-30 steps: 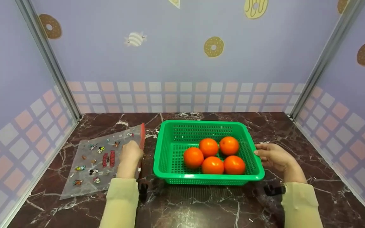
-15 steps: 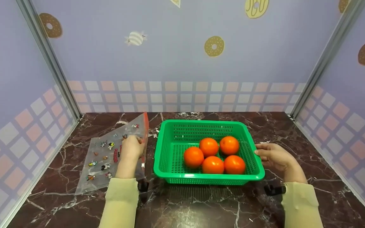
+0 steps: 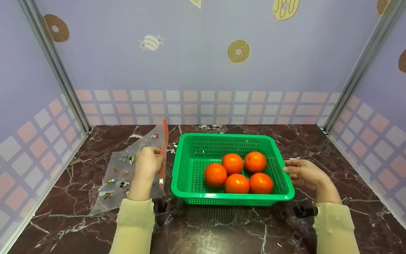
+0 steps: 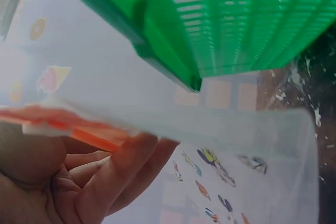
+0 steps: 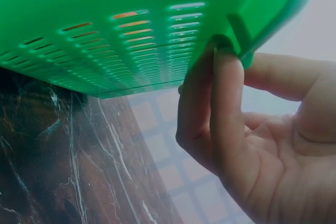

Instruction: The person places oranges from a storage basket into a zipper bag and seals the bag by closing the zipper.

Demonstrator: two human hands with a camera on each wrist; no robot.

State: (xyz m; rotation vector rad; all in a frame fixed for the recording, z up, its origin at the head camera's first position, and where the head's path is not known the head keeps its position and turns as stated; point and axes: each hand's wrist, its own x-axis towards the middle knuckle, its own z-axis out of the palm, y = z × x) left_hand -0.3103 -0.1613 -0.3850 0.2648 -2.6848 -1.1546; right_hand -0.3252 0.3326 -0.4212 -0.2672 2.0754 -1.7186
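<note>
A clear zip bag printed with small cartoon figures hangs from my left hand, which grips it by its red zip edge. Part of the bag is behind that hand and forearm. To its right stands a green plastic basket with slotted walls. Several round orange fruits sit in the basket, mostly towards its right side. At the basket's right rim my right hand pinches the edge; in the right wrist view its fingers curl up under the rim, the thumb on the other side.
The dark marbled tabletop runs back to a lilac wall with printed sweets and tiles. Side walls with metal corner posts close it in at left and right.
The bag's zip edge has come up off the table and turned to the right in my left hand, and its body has slid rightwards. Basket, fruits and right hand keep their places.
</note>
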